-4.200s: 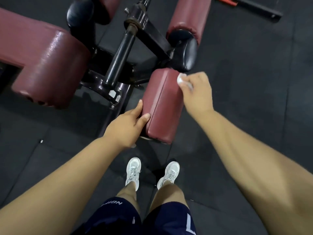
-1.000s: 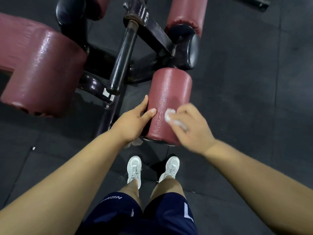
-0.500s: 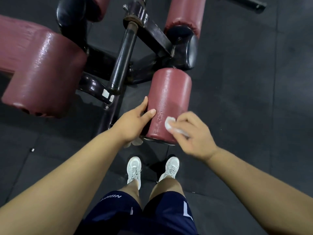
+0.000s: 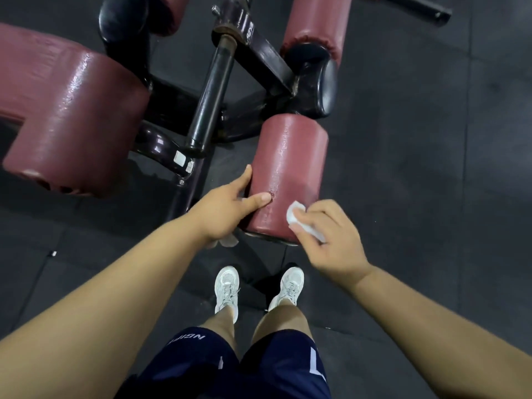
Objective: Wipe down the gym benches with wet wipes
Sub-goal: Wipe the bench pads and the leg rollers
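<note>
A maroon roller pad [image 4: 290,165] of the gym bench stands in front of me, glistening wet. My left hand [image 4: 227,205] grips its near left side, thumb on top and fingers round the side. My right hand [image 4: 331,240] pinches a folded white wet wipe [image 4: 296,217] and presses it against the pad's near right end. A scrap of white [image 4: 229,240] shows under my left hand; I cannot tell what it is. The big maroon bench pad [image 4: 72,116] lies to the left, also wet.
The black steel frame and post [image 4: 213,93] run between the pads. A second maroon roller [image 4: 316,24] with a black end cap [image 4: 319,87] sits farther back. Dark rubber floor tiles [image 4: 431,168] spread to the right. My white shoes [image 4: 227,286] stand just below the roller.
My right hand slid the wipe from the pad's far right edge down to its near end, then shifted slightly right. My left hand kept its grip on the pad.
</note>
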`<state>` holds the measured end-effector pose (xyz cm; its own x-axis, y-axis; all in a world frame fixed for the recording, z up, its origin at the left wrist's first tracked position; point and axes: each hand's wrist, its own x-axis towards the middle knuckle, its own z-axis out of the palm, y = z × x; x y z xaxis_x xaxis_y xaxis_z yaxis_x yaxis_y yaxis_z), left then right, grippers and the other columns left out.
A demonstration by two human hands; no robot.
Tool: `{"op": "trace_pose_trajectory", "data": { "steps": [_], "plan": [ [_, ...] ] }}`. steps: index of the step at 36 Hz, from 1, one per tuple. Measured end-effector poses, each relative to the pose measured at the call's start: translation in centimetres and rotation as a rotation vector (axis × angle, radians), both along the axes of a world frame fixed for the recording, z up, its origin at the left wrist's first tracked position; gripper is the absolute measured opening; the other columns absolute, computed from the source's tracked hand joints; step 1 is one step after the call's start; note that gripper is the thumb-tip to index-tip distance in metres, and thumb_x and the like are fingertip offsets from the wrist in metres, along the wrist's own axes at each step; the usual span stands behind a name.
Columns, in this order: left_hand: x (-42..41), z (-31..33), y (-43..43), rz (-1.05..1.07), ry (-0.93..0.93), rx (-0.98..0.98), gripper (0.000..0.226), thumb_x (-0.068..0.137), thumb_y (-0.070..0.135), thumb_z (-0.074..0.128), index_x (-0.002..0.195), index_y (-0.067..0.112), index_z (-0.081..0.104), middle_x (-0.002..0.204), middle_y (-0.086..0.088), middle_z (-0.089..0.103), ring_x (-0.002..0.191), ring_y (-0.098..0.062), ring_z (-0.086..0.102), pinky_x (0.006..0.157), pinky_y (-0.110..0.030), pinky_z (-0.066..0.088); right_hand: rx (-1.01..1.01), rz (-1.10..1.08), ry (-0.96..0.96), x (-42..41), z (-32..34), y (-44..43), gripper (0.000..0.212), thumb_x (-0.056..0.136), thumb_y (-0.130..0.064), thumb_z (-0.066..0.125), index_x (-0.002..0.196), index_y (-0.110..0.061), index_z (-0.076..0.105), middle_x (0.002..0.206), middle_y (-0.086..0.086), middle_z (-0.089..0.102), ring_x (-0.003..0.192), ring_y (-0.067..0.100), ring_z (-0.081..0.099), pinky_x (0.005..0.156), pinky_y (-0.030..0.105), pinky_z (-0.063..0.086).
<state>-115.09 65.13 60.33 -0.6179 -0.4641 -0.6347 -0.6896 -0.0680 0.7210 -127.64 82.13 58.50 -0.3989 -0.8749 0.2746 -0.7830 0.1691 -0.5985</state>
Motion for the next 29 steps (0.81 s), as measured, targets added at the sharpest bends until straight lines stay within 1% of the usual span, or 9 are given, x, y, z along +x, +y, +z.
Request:
{"op": "trace_pose_trajectory", "data": {
  "steps": [3, 5, 9, 13, 16, 21, 25, 27, 29],
  "plan": [
    [-0.9, 0.2, 0.3, -0.148, -0.061, -0.251, 0.080, 0.084, 0.062, 0.050, 0.149, 0.035, 0.013, 0.135, 0.005, 0.051, 0.116, -0.019, 0.055, 0.085, -0.032, 0.047, 0.022, -0.062, -0.022, -1.7, 0.1, -2.0, 0.006, 0.089, -0.013, 0.064, 0.086, -0.010, 0.069, 0.077, 0.006, 0.054, 0.076, 0.012, 0.048, 0.075, 0.011, 0.036],
    [-1.4, 0.6, 1.2, -0.197, -0.085, -0.393, 0.087, 0.081, 0.065, 0.050, 0.150, 0.027, 0.012, 0.145, 0.001, 0.039, 0.128, -0.018, 0.043, 0.092, -0.031, 0.040, 0.062, -0.180, -0.048, -3.9, 0.3, -4.7, 0.013, 0.092, -0.016, 0.062, 0.079, -0.018, 0.064, 0.076, 0.001, 0.050, 0.076, 0.006, 0.044, 0.073, 0.006, 0.031],
    [-1.5, 0.5, 2.0, -0.105, -0.070, -0.311, 0.097, 0.075, 0.066, 0.059, 0.150, 0.031, 0.009, 0.146, 0.005, 0.038, 0.122, -0.019, 0.049, 0.086, -0.032, 0.050, 0.093, -0.418, -0.218, -7.7, 0.6, -8.8, 0.040, 0.094, -0.034, 0.054, 0.057, -0.034, 0.039, 0.080, -0.001, 0.046, 0.068, -0.003, 0.045, 0.066, 0.007, 0.030],
    [-0.8, 0.1, 0.8, 0.122, 0.022, 0.096, 0.087, 0.078, 0.047, 0.069, 0.146, 0.040, 0.015, 0.120, 0.014, 0.059, 0.073, -0.012, 0.063, 0.042, -0.022, 0.046, 0.115, -0.367, -0.134, -6.7, 1.1, -8.2, 0.043, 0.096, -0.031, 0.051, 0.055, -0.023, 0.039, 0.064, -0.004, 0.039, 0.065, 0.008, 0.042, 0.061, 0.020, 0.032],
    [-0.5, -0.3, -0.3, 0.138, 0.062, 0.209, 0.079, 0.080, 0.039, 0.068, 0.146, 0.033, 0.024, 0.127, 0.004, 0.057, 0.073, -0.003, 0.056, 0.043, -0.011, 0.045, 0.003, -0.159, -0.035, -2.6, 1.0, -4.6, 0.016, 0.092, -0.013, 0.062, 0.081, -0.024, 0.058, 0.071, 0.000, 0.044, 0.071, 0.013, 0.044, 0.069, 0.018, 0.036],
    [-0.4, 0.1, -0.5, 0.088, 0.043, 0.024, 0.073, 0.076, 0.048, 0.070, 0.140, 0.039, 0.036, 0.104, 0.008, 0.060, 0.071, -0.011, 0.064, 0.043, -0.028, 0.052, -0.109, 0.088, 0.021, 0.6, 0.1, -0.8, 0.010, 0.080, 0.003, 0.071, 0.089, 0.000, 0.073, 0.076, 0.012, 0.054, 0.067, 0.022, 0.051, 0.067, 0.025, 0.045],
    [-0.8, 0.3, 0.7, -0.003, 0.088, -0.310, 0.072, 0.078, 0.052, 0.065, 0.142, 0.033, 0.037, 0.136, 0.009, 0.045, 0.121, -0.010, 0.047, 0.095, -0.032, 0.045, -0.002, -0.080, 0.029, -3.3, 0.2, -4.1, 0.011, 0.088, -0.008, 0.065, 0.091, -0.012, 0.075, 0.077, 0.010, 0.050, 0.075, 0.012, 0.044, 0.076, 0.009, 0.033],
    [-0.8, 0.4, 1.2, 0.042, 0.100, -0.244, 0.072, 0.079, 0.051, 0.065, 0.143, 0.034, 0.035, 0.137, 0.012, 0.042, 0.121, -0.010, 0.046, 0.090, -0.044, 0.050, 0.084, -0.217, -0.038, -5.6, 1.0, -6.8, 0.028, 0.093, -0.018, 0.058, 0.073, -0.035, 0.066, 0.077, 0.004, 0.043, 0.072, 0.001, 0.038, 0.072, 0.002, 0.029],
    [-0.8, 0.6, 1.1, 0.034, 0.069, -0.231, 0.071, 0.081, 0.051, 0.064, 0.143, 0.036, 0.034, 0.135, 0.015, 0.041, 0.115, -0.015, 0.053, 0.077, -0.039, 0.054, 0.111, -0.323, -0.132, -7.5, 1.4, -9.1, 0.047, 0.093, -0.021, 0.052, 0.053, -0.041, 0.039, 0.075, 0.002, 0.035, 0.065, -0.002, 0.040, 0.063, 0.003, 0.030]
  ]
}}
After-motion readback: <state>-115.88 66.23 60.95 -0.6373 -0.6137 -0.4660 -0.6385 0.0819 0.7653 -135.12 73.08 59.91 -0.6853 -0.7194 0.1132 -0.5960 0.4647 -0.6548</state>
